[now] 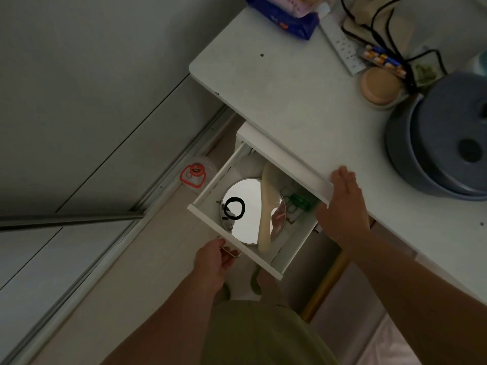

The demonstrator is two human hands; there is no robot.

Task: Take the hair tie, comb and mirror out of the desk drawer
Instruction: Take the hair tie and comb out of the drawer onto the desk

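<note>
The white desk drawer (205,191) stands pulled out below the desk top. Inside lies a round mirror (247,206) flat on the bottom. A black hair tie (234,208) rests on the mirror's left part. A cream comb (267,206) lies lengthwise across the mirror's right side. My left hand (214,262) grips the metal drawer handle (232,252) at the drawer front. My right hand (342,204) rests flat on the desk's front edge, just right of the drawer, holding nothing.
Green-framed glasses (297,202) lie in the drawer's right part. On the white desk (276,88) stand a grey-blue lidded pot (445,138), a round beige case (379,85), a power strip (342,46) with black cables and a blue packet (290,19). A red-printed item (193,175) lies on the floor.
</note>
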